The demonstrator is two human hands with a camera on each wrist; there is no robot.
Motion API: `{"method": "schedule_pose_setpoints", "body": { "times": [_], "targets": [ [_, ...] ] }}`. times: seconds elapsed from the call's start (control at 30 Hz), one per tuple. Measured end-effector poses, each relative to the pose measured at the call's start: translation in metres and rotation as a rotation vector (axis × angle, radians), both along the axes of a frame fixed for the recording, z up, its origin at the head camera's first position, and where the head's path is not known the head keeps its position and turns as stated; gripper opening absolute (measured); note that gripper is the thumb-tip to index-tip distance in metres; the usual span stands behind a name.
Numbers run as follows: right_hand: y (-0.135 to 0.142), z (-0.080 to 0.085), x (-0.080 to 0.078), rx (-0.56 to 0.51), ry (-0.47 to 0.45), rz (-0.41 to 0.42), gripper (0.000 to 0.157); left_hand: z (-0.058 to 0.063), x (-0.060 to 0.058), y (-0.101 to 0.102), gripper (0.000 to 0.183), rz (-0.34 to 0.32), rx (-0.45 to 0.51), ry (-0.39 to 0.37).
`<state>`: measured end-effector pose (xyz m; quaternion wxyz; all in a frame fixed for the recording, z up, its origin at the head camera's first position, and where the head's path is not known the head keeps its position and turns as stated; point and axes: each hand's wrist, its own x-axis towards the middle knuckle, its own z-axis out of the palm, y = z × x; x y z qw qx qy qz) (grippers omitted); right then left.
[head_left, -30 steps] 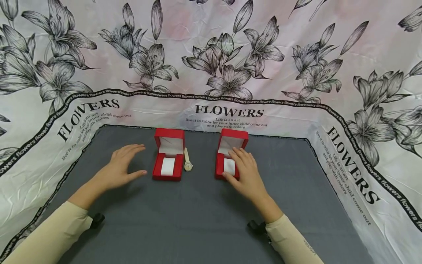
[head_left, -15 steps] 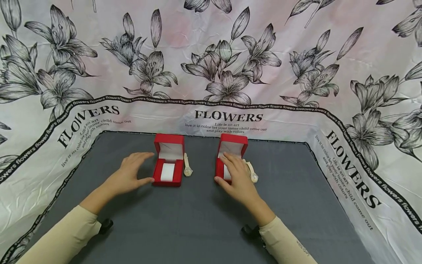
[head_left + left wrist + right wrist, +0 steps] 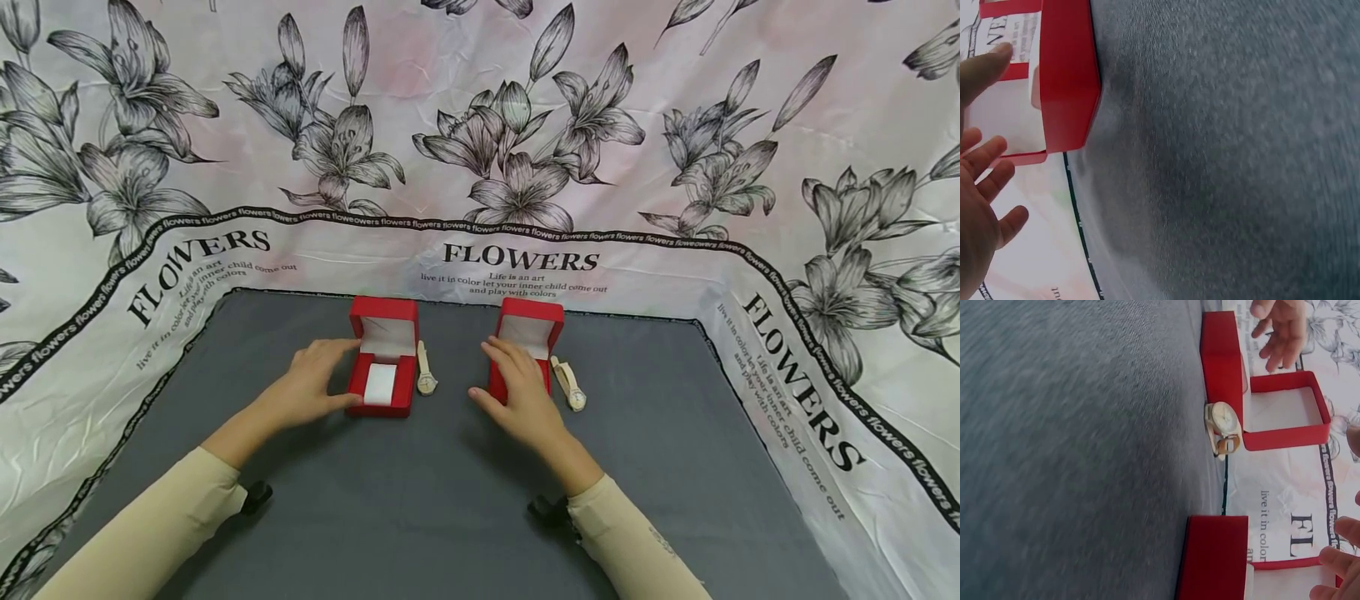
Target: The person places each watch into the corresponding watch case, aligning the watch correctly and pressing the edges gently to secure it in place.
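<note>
Two red watch boxes stand with lids raised, white inside. Beside the left box (image 3: 378,392), at its left edge, is my left hand (image 3: 303,387), fingers extended and thumb apart; whether it touches the box I cannot tell. A pale-strapped wristwatch (image 3: 426,382) lies just right of that box. My right hand (image 3: 525,404) is over the right box (image 3: 531,312) with fingers spread, holding nothing and hiding most of its inside. Right of it lies a second wristwatch (image 3: 573,393). The right wrist view also shows the first wristwatch (image 3: 1225,419) against the left box (image 3: 1222,356).
Grey cloth (image 3: 420,508) covers the table. Behind and at the sides hangs or lies a white flower-printed cloth (image 3: 487,192) with lettering. Small black devices (image 3: 257,497) sit at both wrists, below the beige sleeves (image 3: 142,525).
My left hand has moved right, up to the left box. The right hand has shifted left across the right box, and the wristwatch at that box's right side has come into view.
</note>
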<state>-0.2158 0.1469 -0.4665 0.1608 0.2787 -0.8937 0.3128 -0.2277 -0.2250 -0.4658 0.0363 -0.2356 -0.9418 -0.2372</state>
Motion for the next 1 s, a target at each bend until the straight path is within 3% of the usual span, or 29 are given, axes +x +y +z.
{"method": "schedule_pose_setpoints", "body": {
  "times": [0.23,0.43,0.67,0.9,1.0],
  "targets": [
    [-0.013,-0.009,-0.001,0.006,-0.060,-0.013,0.069,-0.005,0.001,0.009,0.088,0.016,-0.003,-0.016],
    [-0.026,-0.007,-0.011,0.014,-0.089,-0.001,0.066,-0.008,-0.005,0.014,0.087,0.022,-0.019,0.003],
    [-0.030,-0.011,-0.015,0.042,-0.215,0.043,0.066,-0.015,-0.003,0.015,0.076,-0.003,-0.041,-0.005],
    [-0.040,-0.011,-0.026,-0.022,-0.259,0.042,0.064,-0.006,-0.009,0.015,0.068,-0.018,-0.069,0.029],
    [-0.046,-0.013,-0.032,-0.022,-0.298,0.041,0.064,-0.003,-0.011,0.013,0.069,-0.019,-0.099,-0.005]
  ]
}}
